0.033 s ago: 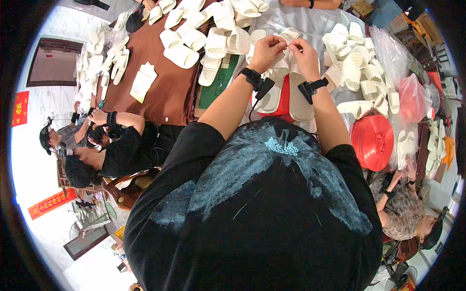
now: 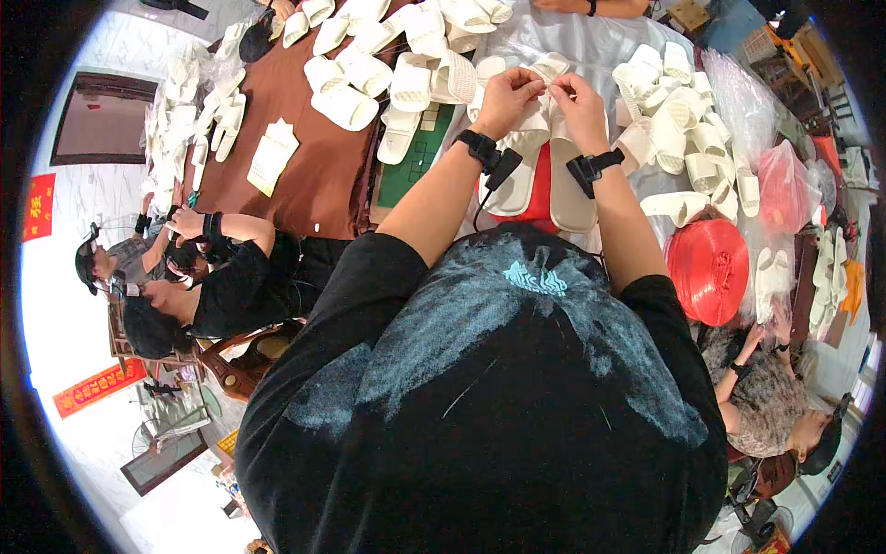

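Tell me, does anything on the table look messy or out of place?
Nothing looks damaged or spilled. White slippers lie in loose heaps at mixed angles across the table; both hands, left and right, hold a white pair.

Heaped white slippers (image 2: 420, 78) crowding the table (image 2: 318, 175) ahead and right, brown stretch bare on the left.

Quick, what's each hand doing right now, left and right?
Left hand: closed, pinching the top of the white slippers.
Right hand: closed, pinching the same white slippers beside it.
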`<action>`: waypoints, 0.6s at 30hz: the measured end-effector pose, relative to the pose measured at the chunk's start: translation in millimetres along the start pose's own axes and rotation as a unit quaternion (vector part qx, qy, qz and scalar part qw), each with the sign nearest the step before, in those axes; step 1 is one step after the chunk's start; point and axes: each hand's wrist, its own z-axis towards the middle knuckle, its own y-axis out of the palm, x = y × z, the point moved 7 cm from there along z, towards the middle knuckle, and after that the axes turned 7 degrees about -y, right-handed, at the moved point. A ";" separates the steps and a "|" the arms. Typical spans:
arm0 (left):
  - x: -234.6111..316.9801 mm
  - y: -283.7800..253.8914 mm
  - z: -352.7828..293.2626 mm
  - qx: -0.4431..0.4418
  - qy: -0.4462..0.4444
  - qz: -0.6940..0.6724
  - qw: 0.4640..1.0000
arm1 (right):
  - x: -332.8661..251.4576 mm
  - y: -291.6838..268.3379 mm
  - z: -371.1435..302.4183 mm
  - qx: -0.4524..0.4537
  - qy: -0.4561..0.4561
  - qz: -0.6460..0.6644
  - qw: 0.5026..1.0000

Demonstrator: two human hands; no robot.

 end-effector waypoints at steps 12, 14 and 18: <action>3.3 -1.8 7.4 -0.003 0.015 0.018 1.000 | 4.3 1.2 7.6 -0.001 -0.002 0.005 1.000; 5.7 -0.4 6.7 0.007 0.014 0.020 1.000 | 9.1 1.1 7.7 -0.003 0.007 0.008 1.000; 4.4 -6.8 10.2 0.016 0.019 0.024 0.999 | 11.8 0.9 10.1 -0.001 -0.003 0.014 1.000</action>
